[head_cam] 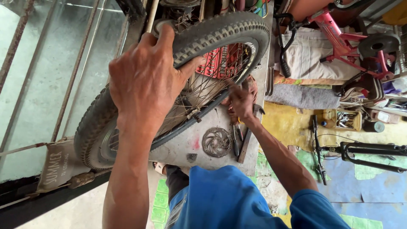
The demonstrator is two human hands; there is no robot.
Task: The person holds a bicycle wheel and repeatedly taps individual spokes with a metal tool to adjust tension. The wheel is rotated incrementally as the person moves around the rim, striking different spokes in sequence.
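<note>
Head view: the left hand (146, 80) is clamped over the knobby tyre of a bicycle wheel (220, 32), fingers wrapped over the tread and thumb pressing the sidewall, holding the wheel tilted above a grey workbench (186, 144). The right hand (241, 104) reaches through behind the rim near the spokes, fingers curled; what it grips I cannot tell, as the rim and spokes screen it. On the bench just below the wheel lie a brake disc (216, 142) and, beside it, a few hand tools (242, 140) near the bench's right edge. A red crate (220, 61) shows through the spokes. To the left, rusty window bars (72, 72) stand close to the tyre, leaving little room there. To the right the floor opens out: a pink child's bicycle (339, 36), a black bicycle frame (364, 152) and a small parts tray (343, 119) stand on patchy yellow, green and blue flooring (373, 186)
</note>
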